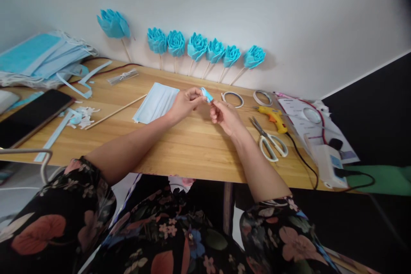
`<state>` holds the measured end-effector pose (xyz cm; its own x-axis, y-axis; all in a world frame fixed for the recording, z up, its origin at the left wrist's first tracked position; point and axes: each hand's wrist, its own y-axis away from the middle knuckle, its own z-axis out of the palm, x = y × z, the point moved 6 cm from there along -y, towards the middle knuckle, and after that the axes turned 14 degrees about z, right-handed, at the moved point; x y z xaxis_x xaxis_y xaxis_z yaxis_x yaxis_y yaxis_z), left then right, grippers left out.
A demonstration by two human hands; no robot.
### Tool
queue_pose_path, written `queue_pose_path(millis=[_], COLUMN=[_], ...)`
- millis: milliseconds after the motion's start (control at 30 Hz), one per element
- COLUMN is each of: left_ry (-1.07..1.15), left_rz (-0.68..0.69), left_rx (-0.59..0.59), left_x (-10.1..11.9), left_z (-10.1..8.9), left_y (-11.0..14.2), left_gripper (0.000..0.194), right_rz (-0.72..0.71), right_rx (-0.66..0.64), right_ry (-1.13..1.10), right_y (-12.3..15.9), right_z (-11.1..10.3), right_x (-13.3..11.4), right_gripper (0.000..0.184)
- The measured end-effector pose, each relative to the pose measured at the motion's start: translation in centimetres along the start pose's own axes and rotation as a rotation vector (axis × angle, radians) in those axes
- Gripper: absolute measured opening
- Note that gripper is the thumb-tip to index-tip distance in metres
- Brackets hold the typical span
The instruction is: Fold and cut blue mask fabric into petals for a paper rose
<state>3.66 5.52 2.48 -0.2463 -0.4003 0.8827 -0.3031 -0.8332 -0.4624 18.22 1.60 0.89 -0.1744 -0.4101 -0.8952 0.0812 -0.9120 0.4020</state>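
A small folded piece of blue mask fabric [207, 95] is held between my two hands above the table. My left hand [185, 105] pinches its upper left end with thumb and fingers. At its lower right end, my right hand [226, 116] grips it with the fingers curled. Just left of my left hand lies a pale blue face mask [156, 102], flat on the wood. A thin wooden stick [117, 111] rests slantwise beside the mask. To the right of my right hand are white-handled scissors [268, 139] and a yellow glue gun [272, 118].
Several blue fabric flowers [197, 46] on sticks lean against the wall. Two tape rolls [233, 99] lie behind my right hand. At left are stacked face masks [41, 58], a phone [35, 115] and fabric scraps [80, 116]. A power strip [330, 165] and papers [308, 115] occupy the right.
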Motion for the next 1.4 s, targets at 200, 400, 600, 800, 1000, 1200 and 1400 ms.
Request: queue_pose_path(millis=[200, 400, 600, 800, 1000, 1200, 1400], left_ry=[0.035, 0.074, 0.043, -0.01, -0.019, -0.052, 0.021], left_rz=[-0.038, -0.066, -0.063, -0.056, 0.003, -0.015, -0.031], left_rx=[0.098, 0.127, 0.11, 0.026, 0.049, 0.092, -0.058], left_x=[-0.5, -0.6, -0.8, -1.1, -0.4, -0.5, -1.0], left_z=[-0.7, -0.6, -0.6, 0.2, -0.3, -1.0, 0.0], left_y=[-0.1, -0.1, 0.0, 0.3, 0.0, 0.0, 0.2], left_gripper=[0.029, 0.032, 0.028, 0.03, 0.026, 0.038, 0.046], right_rz=[-0.314, -0.395, -0.358, -0.351, -0.309, -0.315, -0.305], right_rx=[0.155, 0.259, 0.201, 0.223, 0.202, 0.173, 0.175], right_ry=[0.181, 0.26, 0.343, 0.362, 0.266, 0.231, 0.218], right_y=[0.5, 0.4, 0.5, 0.6, 0.4, 0.7, 0.8], right_z=[-0.3, -0.8, 0.0, 0.3, -0.3, -0.2, -0.2], right_x=[-1.5, -1.5, -1.3, -1.2, -1.1, -1.4, -1.5], right_gripper=[0.033, 0.031, 0.029, 0.025, 0.031, 0.031, 0.032])
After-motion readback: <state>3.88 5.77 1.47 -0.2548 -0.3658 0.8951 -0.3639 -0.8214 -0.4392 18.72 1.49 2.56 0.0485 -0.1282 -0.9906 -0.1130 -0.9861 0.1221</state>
